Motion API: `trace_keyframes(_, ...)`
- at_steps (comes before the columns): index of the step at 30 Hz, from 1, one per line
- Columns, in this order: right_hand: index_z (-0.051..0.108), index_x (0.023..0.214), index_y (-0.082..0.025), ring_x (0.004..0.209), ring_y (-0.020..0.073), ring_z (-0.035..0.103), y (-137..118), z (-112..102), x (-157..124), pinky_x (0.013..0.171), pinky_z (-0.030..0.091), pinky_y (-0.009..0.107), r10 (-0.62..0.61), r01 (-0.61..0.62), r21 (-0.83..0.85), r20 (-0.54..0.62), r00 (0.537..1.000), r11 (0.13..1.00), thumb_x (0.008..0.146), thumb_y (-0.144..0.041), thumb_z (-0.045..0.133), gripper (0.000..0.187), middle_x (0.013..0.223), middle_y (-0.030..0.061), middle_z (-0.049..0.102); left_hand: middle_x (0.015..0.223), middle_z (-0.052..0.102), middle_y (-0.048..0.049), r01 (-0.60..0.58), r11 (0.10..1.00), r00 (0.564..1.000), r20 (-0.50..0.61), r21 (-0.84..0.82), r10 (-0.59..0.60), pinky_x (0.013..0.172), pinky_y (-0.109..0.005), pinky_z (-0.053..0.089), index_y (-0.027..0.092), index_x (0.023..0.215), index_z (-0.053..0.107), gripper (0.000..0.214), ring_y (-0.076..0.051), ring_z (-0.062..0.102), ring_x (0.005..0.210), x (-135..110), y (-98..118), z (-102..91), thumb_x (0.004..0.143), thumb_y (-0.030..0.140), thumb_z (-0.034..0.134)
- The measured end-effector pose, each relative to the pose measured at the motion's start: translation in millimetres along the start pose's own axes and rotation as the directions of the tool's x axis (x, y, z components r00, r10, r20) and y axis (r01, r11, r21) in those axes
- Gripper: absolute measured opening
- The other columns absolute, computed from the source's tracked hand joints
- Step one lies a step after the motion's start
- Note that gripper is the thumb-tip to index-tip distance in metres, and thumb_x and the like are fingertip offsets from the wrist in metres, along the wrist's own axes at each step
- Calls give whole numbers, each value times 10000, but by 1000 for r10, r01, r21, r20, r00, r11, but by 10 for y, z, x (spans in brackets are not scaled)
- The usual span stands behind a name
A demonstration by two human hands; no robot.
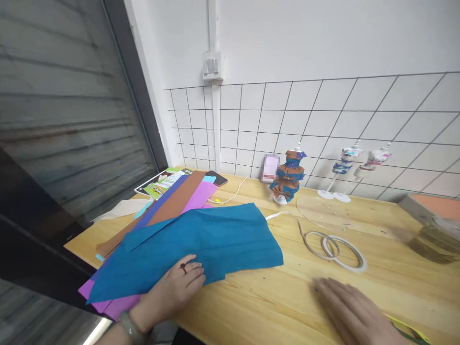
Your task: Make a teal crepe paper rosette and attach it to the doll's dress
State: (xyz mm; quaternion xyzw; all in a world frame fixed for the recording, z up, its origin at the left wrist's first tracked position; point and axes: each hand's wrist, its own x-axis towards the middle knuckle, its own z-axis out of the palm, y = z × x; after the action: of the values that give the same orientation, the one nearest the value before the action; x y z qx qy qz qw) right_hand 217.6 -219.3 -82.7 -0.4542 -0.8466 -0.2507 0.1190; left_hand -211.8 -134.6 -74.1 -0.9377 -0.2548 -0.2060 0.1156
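Note:
My left hand lies on a large sheet of teal-blue crepe paper, fingers slightly bent and resting on its near edge. Under that sheet are strips of brown, purple and pink paper. Over the bare wood at the right, my right hand is stretched out with its fingers extended, a little blurred by motion. Partly hidden beside its wrist is a yellow-and-green looped object, perhaps scissor handles. Two rolls of narrow tape lie farther back.
Against the wire grid stand a small dress form in brown and blue paper and two smaller forms. A phone lies behind the papers. Wide tape rolls and a box sit at the right.

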Motion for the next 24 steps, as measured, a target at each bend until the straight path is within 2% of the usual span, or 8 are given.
trace_keyframes(3, 479, 1278, -186, 1119, 259, 519, -306, 44, 601, 904, 430, 420, -93, 93, 28, 3, 996, 995, 876, -254, 397, 416, 1266, 81, 550, 904, 654, -37, 42, 999, 999, 1, -29, -42, 980, -404, 382, 169, 967, 563, 278, -150, 575, 920, -47, 30, -57, 840, 44, 350)
trace_keyframes(5, 509, 1242, -167, 1095, 257, 527, -466, 101, 925, 896, 422, 440, -123, 124, 60, -22, 992, 990, 889, -199, 364, 384, 1208, 106, 590, 902, 659, -32, 80, 995, 997, -15, -56, -81, 970, -390, 394, 174, 967, 560, 290, -146, 582, 914, -67, 52, -126, 829, 37, 345)
trace_keyframes(7, 537, 1203, -159, 1062, 254, 539, -579, 156, 1151, 873, 423, 451, -119, 126, 122, -56, 991, 985, 903, -149, 304, 380, 1153, 121, 618, 903, 664, -25, 104, 992, 994, -31, -76, -106, 951, -372, 411, 177, 970, 557, 289, -140, 590, 903, -85, 71, -208, 817, 34, 358)
trace_keyframes(10, 627, 1024, -147, 887, 224, 593, -683, 182, 1320, 785, 455, 398, -106, 125, 240, -91, 990, 963, 925, -154, 257, 384, 924, 109, 683, 909, 666, -24, 135, 986, 991, -10, -101, -137, 920, -344, 438, 181, 961, 556, 283, -134, 594, 895, -137, 85, -322, 794, 28, 388)
trace_keyframes(13, 638, 943, -143, 698, 176, 589, -725, 130, 1344, 683, 467, 331, -112, 131, 282, -85, 990, 950, 939, -187, 226, 415, 746, 79, 663, 993, 647, -41, 200, 974, 979, 56, -105, -195, 895, -340, 457, 191, 988, 555, 316, -157, 569, 968, -227, 71, -381, 762, 25, 411)
trace_keyframes(17, 617, 979, -135, 671, 166, 590, -677, 20, 1230, 670, 459, 309, -138, 165, 301, -109, 984, 939, 944, -182, 209, 412, 729, 81, 657, 1129, 593, -53, 274, 960, 954, 143, -58, -264, 889, -354, 467, 214, 1148, 503, 470, -194, 512, 1074, -333, 10, -357, 722, 25, 441)
trace_keyframes(21, 621, 993, -127, 678, 156, 614, -521, -86, 1014, 685, 464, 292, -156, 181, 259, -115, 981, 949, 946, -187, 201, 427, 761, 82, 680, 1142, 589, -46, 244, 966, 956, 190, -90, -224, 914, -372, 447, 218, 1173, 495, 548, -199, 504, 1082, -296, -30, -317, 675, -6, 450)
trace_keyframes(24, 638, 970, -131, 680, 145, 637, -386, -168, 850, 688, 468, 274, -191, 208, 196, -100, 976, 958, 949, -210, 200, 446, 771, 67, 703, 1123, 600, -52, 206, 962, 963, 214, -177, -167, 914, -360, 441, 213, 1143, 517, 409, -205, 510, 1071, -164, -37, -367, 740, 148, 555)
